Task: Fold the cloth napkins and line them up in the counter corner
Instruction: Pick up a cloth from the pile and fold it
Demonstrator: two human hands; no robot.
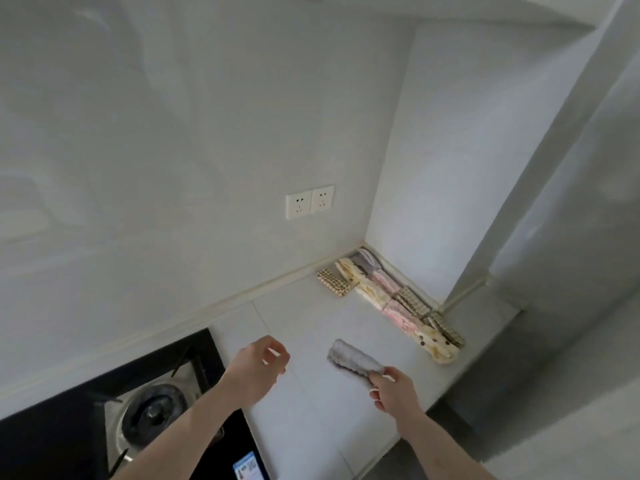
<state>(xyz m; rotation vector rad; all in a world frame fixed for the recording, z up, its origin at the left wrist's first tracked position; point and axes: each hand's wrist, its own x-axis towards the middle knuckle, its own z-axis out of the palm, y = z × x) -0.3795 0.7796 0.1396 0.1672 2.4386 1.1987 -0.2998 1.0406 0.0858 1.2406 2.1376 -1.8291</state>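
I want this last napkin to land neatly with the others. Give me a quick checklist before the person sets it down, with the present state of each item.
1. Grey folded napkin held: ok, the right hand pinches its near end.
2. Napkin stays folded: ok, it looks like a compact strip.
3. Left hand free to help: ok, it holds nothing, fingers loosely curled above the counter.
4. Row of folded napkins in order: ok along the right wall; one checked napkin lies apart by the back wall.
5. Free spot for the grey one: ok, bare counter lies beside the row.
6. Clear of the stove burner: ok, it is off to the left.
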